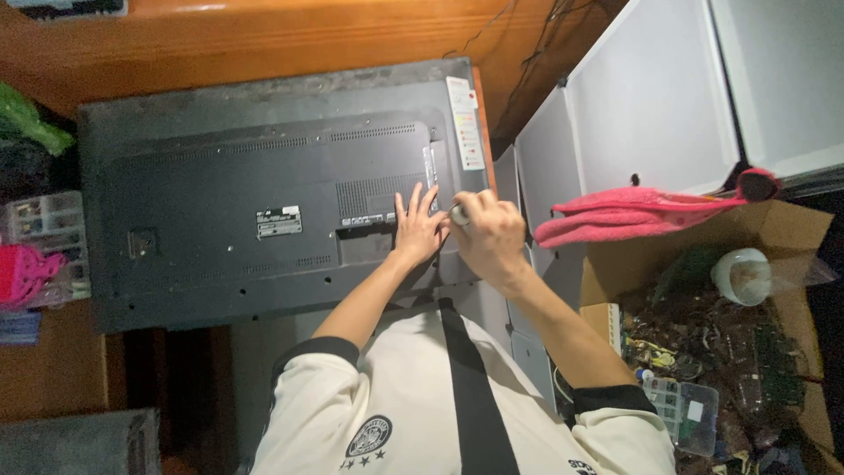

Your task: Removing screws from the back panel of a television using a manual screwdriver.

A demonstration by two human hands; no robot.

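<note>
- My left hand lies flat, fingers spread, on the TV back to keep it still.
- My right hand is clenched around a tool, tip near the TV's edge.

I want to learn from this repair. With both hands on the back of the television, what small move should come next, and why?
Probably keep the left hand pressed flat on the black back cover and turn the tool in the right hand. The right hand grips a light-handled tool at the cover's right edge; its tip is hidden, so whether it sits in a screw is unclear.
</note>
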